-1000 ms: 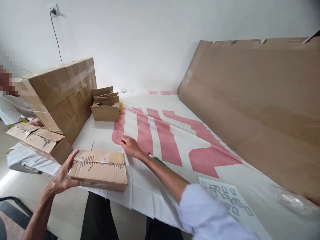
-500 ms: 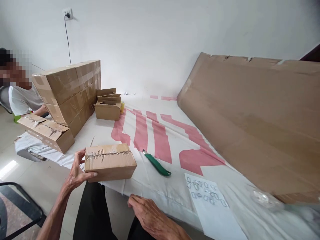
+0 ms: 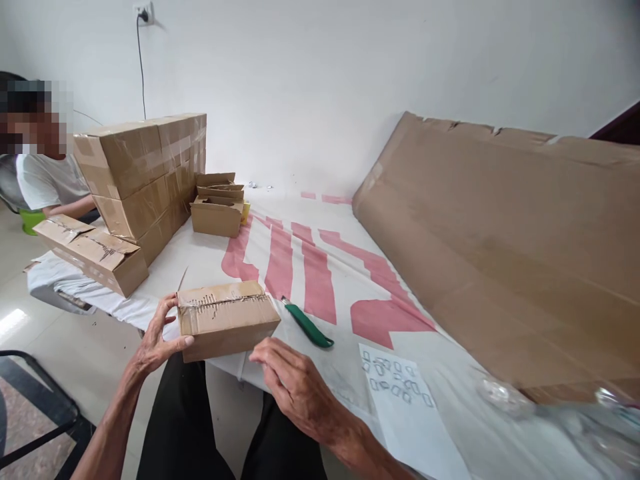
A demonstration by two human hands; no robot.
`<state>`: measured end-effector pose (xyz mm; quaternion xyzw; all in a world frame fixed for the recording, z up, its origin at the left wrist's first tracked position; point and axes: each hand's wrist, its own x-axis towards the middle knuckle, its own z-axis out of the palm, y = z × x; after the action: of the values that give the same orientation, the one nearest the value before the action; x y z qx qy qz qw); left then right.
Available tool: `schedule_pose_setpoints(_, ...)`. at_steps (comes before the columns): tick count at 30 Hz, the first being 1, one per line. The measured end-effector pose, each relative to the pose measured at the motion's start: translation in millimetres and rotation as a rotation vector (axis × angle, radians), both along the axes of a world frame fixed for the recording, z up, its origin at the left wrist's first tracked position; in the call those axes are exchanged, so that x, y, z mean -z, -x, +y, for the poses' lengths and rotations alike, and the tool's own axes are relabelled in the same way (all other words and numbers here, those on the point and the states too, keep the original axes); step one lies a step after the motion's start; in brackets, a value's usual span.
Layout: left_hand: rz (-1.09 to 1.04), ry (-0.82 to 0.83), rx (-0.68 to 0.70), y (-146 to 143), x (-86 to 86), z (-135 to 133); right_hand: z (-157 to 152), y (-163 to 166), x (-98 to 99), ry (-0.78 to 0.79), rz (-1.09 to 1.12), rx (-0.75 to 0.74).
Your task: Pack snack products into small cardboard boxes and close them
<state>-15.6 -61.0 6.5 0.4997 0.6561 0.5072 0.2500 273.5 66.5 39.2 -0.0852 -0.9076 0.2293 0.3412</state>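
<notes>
A small cardboard carton (image 3: 225,313) lies at the near edge of the cloth-covered table, its taped top seam ragged with dark marks. My left hand (image 3: 159,339) grips its left end, thumb on the front side and fingers behind the corner. Close to the carton's front right corner is my right hand (image 3: 295,383), its fingers curled in and nothing showing in them. Whether it touches the carton I cannot tell. A green-handled cutter (image 3: 309,327) rests on the cloth just right of the carton.
Taped cartons (image 3: 135,163) are stacked at the left, with another carton (image 3: 93,257) before them. An open-topped carton (image 3: 217,217) stands behind. A marked paper sheet (image 3: 400,393) lies at right, near a large cardboard sheet (image 3: 490,253). Another person (image 3: 50,180) sits far left.
My right hand has risen from the table's edge toward the carton's front right corner. The carton, still in my left hand, sits slightly farther right in view. The view has shifted a little.
</notes>
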Motion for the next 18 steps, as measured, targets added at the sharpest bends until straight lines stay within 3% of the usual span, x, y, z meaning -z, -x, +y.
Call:
schedule_pose_setpoints(4, 0.035, -0.018, 0.017, -8, 3.9, 1, 19, 11, -15.0, -0.106, 0.042, 0.124)
schedule_pose_setpoints(8, 0.174, -0.088, 0.074, -22, -3.1, 8, 38, 21, -5.1, -0.150, -0.058, 0.196)
schedule_pose_setpoints(13, 0.246, -0.133, 0.137, -39, -22.7, 19, 50, 12, 10.1, -0.096, -0.074, 0.218)
schedule_pose_setpoints(18, 0.259, -0.176, 0.158, -48, -35.1, 30, 58, -4, 8.6, -0.017, -0.058, 0.196)
